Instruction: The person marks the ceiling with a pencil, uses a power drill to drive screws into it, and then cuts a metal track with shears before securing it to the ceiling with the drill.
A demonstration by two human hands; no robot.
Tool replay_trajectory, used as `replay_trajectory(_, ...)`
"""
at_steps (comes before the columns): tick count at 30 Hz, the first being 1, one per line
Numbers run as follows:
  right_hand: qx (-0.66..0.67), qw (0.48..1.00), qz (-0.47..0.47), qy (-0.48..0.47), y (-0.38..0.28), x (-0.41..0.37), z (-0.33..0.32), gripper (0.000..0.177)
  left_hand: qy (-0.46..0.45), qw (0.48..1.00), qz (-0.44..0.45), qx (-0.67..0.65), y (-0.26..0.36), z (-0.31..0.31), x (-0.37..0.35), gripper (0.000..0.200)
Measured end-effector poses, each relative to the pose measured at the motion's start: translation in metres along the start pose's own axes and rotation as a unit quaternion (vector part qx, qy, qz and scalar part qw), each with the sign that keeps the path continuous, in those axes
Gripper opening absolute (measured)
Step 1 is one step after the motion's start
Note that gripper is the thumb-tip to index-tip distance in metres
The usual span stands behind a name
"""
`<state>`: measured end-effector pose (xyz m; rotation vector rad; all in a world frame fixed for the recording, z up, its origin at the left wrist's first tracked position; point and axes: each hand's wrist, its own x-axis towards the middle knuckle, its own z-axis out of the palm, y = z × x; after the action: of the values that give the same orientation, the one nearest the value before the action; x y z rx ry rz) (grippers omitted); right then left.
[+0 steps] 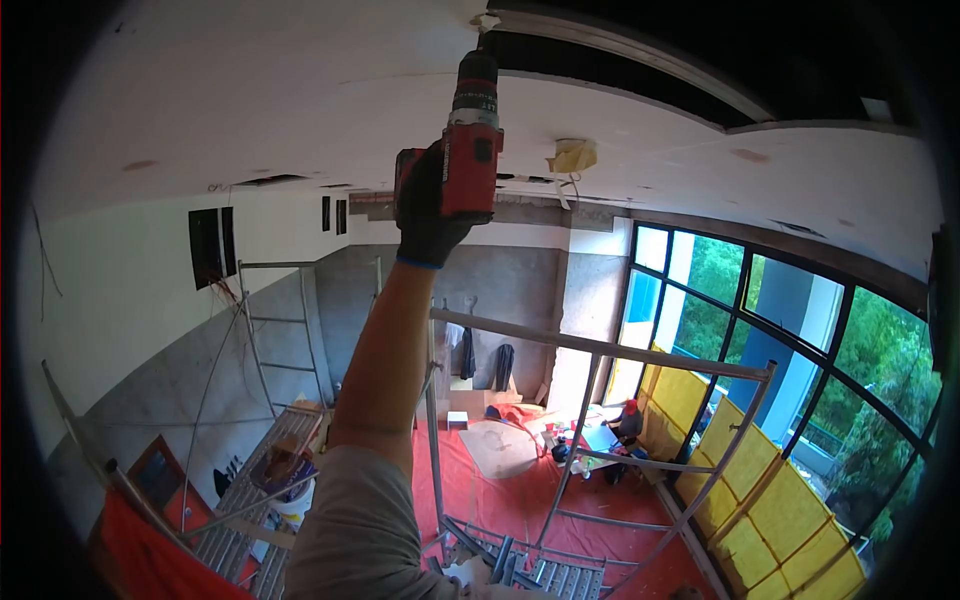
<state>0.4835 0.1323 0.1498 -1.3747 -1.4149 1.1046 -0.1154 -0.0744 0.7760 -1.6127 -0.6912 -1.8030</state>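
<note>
A gloved hand on a raised arm holds a red and black power drill (470, 160) upright overhead. By the way the arm rises from the bottom centre, I take this for my right hand (430, 205), though the side is hard to tell. Its fingers, in a black glove, wrap round the drill's grip. The drill's tip meets the white ceiling (330, 110) at a small pale, rough patch (485, 20), beside the edge of a long dark opening (610, 75). No other hand of mine shows.
Metal scaffold rails (600, 345) cross in front, and scaffold planks (235, 510) lie lower left with a bag (283, 470) and a bucket (293, 505). Far below, a person (628, 420) is near red floor covering (465, 490). Paper (575, 155) hangs from the ceiling. Windows (800, 310) line the right.
</note>
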Motion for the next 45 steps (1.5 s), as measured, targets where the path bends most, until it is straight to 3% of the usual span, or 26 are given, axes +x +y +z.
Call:
replay_trajectory(2, 0.010, 1.000, -0.011, -0.012, -0.014, 0.012, 0.010, 0.036, -0.018, 0.953, -0.098, -0.287, 0.017, 0.006, 0.000, 0.034)
replay_trajectory(5, 0.001, 0.996, -0.079, -0.028, -0.053, 0.038, 0.035, 0.036, 0.011, 0.860, -0.176, -0.480, 0.024, 0.009, 0.001, 0.030)
replay_trajectory(7, -0.014, 0.987, -0.154, -0.033, -0.086, 0.063, 0.060, 0.036, -0.001, 0.877, -0.166, -0.451, 0.023, 0.009, 0.002, 0.022)
replay_trajectory(9, 0.063, 0.991, -0.047, -0.104, -0.201, 0.027, 0.074, 0.032, 0.005, 0.871, -0.178, -0.458, 0.026, 0.011, 0.004, 0.019)
replay_trajectory(11, 0.073, 0.977, -0.148, -0.134, -0.277, 0.016, 0.089, 0.038, 0.030, 0.838, -0.213, -0.501, 0.034, 0.012, 0.004, 0.017)
replay_trajectory(12, 0.046, 0.947, -0.299, -0.112, -0.280, 0.050, 0.109, 0.038, 0.022, 0.916, -0.156, -0.368, 0.031, 0.011, 0.004, 0.017)
replay_trajectory(13, 0.079, 0.939, -0.307, -0.133, -0.314, 0.047, 0.117, 0.037, 0.014, 0.970, -0.095, -0.225, 0.025, 0.010, 0.002, 0.017)
replay_trajectory(14, 0.111, 0.930, -0.314, -0.155, -0.362, 0.028, 0.123, 0.037, 0.009, 0.974, -0.090, -0.208, 0.025, 0.009, 0.002, 0.017)
replay_trajectory(15, 0.201, 0.939, -0.176, -0.218, -0.423, 0.003, 0.123, 0.036, 0.005, 0.978, -0.085, -0.191, 0.024, 0.008, 0.002, 0.018)
replay_trajectory(16, 0.123, 0.910, -0.343, -0.199, -0.446, 0.021, 0.137, 0.035, 0.004, 0.943, -0.137, -0.303, 0.029, 0.007, 0.003, 0.019)
replay_trajectory(18, -0.069, 0.723, -0.686, -0.034, -0.517, 0.022, 0.150, 0.009, -0.006, 0.877, -0.192, -0.441, 0.028, 0.003, 0.005, 0.026)
replay_trajectory(19, -0.083, 0.659, -0.747, 0.001, -0.560, 0.010, 0.155, 0.014, -0.014, 0.858, -0.199, -0.473, 0.022, -0.001, 0.004, 0.031)
replay_trajectory(20, -0.012, 0.679, -0.734, -0.031, -0.595, -0.009, 0.162, 0.007, -0.023, 0.839, -0.205, -0.504, 0.018, -0.004, 0.005, 0.037)
replay_trajectory(21, 0.059, 0.743, -0.648, -0.155, -0.629, -0.025, 0.166, 0.013, -0.021, 0.941, -0.153, -0.299, 0.024, -0.003, 0.004, 0.037)
replay_trajectory(22, 0.167, 0.790, -0.526, -0.266, -0.663, -0.042, 0.171, 0.022, -0.019, 0.992, -0.093, -0.079, 0.035, 0.002, 0.002, 0.036)
replay_trajectory(23, 0.269, 0.816, -0.394, -0.327, -0.697, -0.058, 0.176, 0.031, -0.012, 0.993, -0.095, -0.072, 0.035, 0.002, 0.003, 0.037)
replay_trajectory(24, 0.301, 0.803, -0.399, -0.324, -0.721, -0.077, 0.178, 0.031, -0.006, 0.993, -0.096, -0.065, 0.035, 0.002, 0.003, 0.037)
replay_trajectory(25, 0.333, 0.790, -0.404, -0.319, -0.742, -0.089, 0.183, 0.032, 0.002, 0.948, -0.160, -0.274, 0.028, -0.001, 0.007, 0.039)
replay_trajectory(26, 0.352, 0.777, -0.408, -0.325, -0.762, -0.094, 0.190, 0.032, 0.010, 0.856, -0.217, -0.469, 0.020, -0.003, 0.010, 0.042)
replay_trajectory(29, 0.409, 0.743, -0.404, -0.344, -0.814, -0.100, 0.209, 0.031, -0.005, 0.986, -0.107, -0.128, 0.013, -0.017, -0.003, 0.038)
replay_trajectory(33, 0.455, 0.697, -0.390, -0.394, -0.853, -0.135, 0.244, 0.029, -0.006, 0.967, -0.001, 0.253, -0.001, -0.048, -0.053, 0.035)
replay_trajectory(35, 0.476, 0.694, -0.367, -0.396, -0.860, -0.144, 0.256, 0.027, 0.046, 0.990, -0.126, 0.054, -0.005, -0.063, -0.089, 0.039)
replay_trajectory(36, 0.487, 0.694, -0.360, -0.389, -0.862, -0.151, 0.258, 0.026, 0.080, 0.956, -0.216, -0.183, -0.004, -0.071, -0.106, 0.042)
replay_trajectory(38, 0.511, 0.683, -0.350, -0.386, -0.866, -0.157, 0.261, 0.024, 0.118, 0.811, -0.315, -0.479, 0.011, -0.078, -0.139, 0.043)
replay_trajectory(40, 0.539, 0.659, -0.347, -0.393, -0.871, -0.160, 0.264, 0.022, 0.130, 0.699, -0.351, -0.610, 0.046, -0.081, -0.165, 0.038)
replay_trajectory(45, 0.525, 0.650, -0.362, -0.414, -0.876, -0.156, 0.268, 0.020, 0.200, 0.771, -0.343, -0.498, 0.062, -0.100, -0.247, 0.034)
